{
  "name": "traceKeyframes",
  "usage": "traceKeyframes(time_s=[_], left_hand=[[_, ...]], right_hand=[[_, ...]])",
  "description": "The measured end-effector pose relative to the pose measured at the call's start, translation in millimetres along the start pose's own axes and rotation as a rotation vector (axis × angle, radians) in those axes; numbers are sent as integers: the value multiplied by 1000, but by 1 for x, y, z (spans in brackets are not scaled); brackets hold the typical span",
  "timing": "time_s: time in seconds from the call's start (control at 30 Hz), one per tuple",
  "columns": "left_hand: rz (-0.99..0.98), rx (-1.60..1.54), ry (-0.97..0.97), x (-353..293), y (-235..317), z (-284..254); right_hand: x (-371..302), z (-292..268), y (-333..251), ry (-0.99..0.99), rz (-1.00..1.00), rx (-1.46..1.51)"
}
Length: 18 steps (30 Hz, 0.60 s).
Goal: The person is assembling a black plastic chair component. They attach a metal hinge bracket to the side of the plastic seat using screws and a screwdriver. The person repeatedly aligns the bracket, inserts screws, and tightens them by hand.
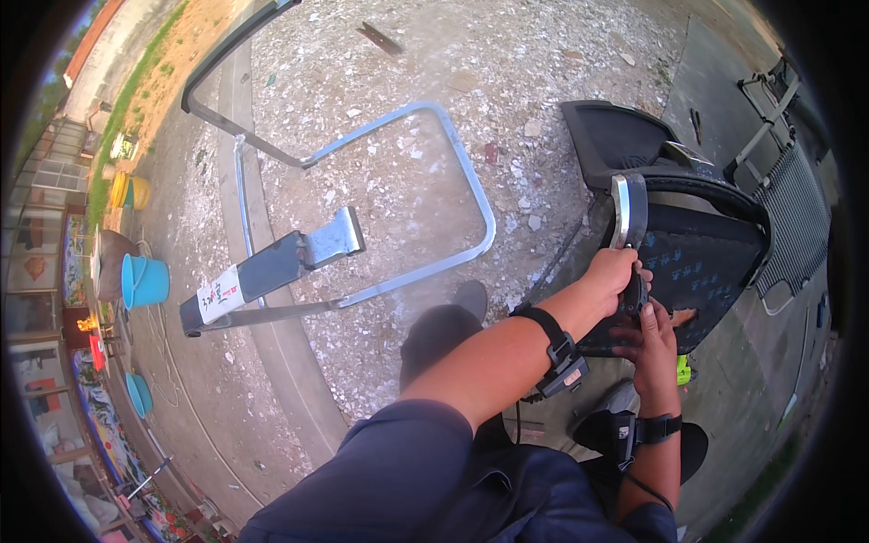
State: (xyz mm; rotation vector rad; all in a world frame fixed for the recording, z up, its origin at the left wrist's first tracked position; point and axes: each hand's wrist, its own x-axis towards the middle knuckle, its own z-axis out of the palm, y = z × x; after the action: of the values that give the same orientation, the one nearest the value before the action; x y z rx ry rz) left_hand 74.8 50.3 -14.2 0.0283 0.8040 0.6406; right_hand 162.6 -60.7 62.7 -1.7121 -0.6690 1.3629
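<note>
A curved armrest (623, 208), silver on one face and black on the other, stands upright in my left hand (613, 274), whose fingers are wrapped round its lower part. At its lower end my right hand (649, 339) is closed too, thumb pressed against the black piece. Whether a small part sits between the right fingers I cannot make out. Just behind both hands is a black chair seat (715, 262) with light blue writing and a torn patch on its underside. A black chair back (615, 136) lies beyond it, with another silver-topped armrest (686, 156) beside it.
A bent metal chair frame (489, 208) lies to the left, carrying a labelled black-and-silver armrest (272, 262). A folding mesh chair (797, 204) stands far right. Light blue buckets (145, 281) are at the left. Pale flakes litter the concrete.
</note>
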Motion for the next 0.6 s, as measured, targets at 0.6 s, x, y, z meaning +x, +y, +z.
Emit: traceKeyframes(time_s=[0.6], left_hand=[[-7, 184, 15, -3, 1, -1]], right_hand=[[3, 2, -28, 230, -809, -996]])
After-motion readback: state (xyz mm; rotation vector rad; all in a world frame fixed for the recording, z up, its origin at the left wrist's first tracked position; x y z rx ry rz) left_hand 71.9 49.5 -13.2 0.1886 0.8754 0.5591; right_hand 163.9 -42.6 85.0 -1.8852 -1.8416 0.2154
